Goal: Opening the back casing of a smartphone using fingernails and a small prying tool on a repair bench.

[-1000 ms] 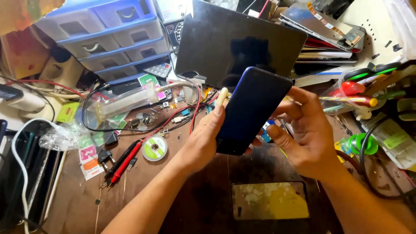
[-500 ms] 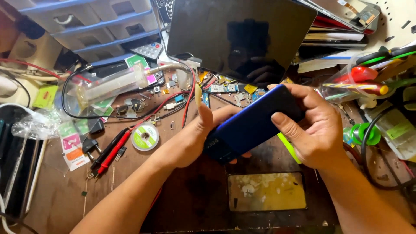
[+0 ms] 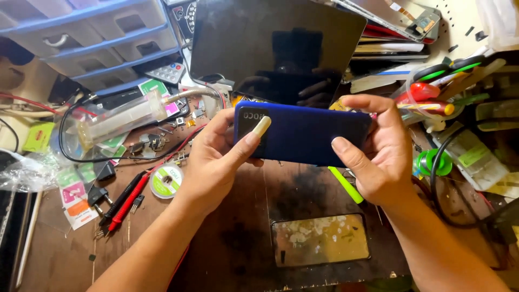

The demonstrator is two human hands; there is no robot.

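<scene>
Blue smartphone: slim rectangular slab, glossy dark-blue back facing up, black camera block at its left end; held level above the surface, between both hands, in front of a large black glass panel that leans upright and mirrors the hands

Left hand: curled around the phone's left end, fingers underneath, thumb stretched across the camera block; a small cream plastic pick, flat and rounded, is pinched under the thumb tip against the phone

Right hand: clamped on the phone's right end, thumb on the near edge, fingers wrapped over the far edge

Surface: dark, scorched, worn wood. Just below the phone lies a flat phone-shaped glass panel with yellowish adhesive residue. A lime-green plastic tool lies near the right wrist

Left of the hands: red and black multimeter probes, a round reel of solder wick, a clear plastic syringe-like tube, blue-framed plastic parts drawers
</scene>
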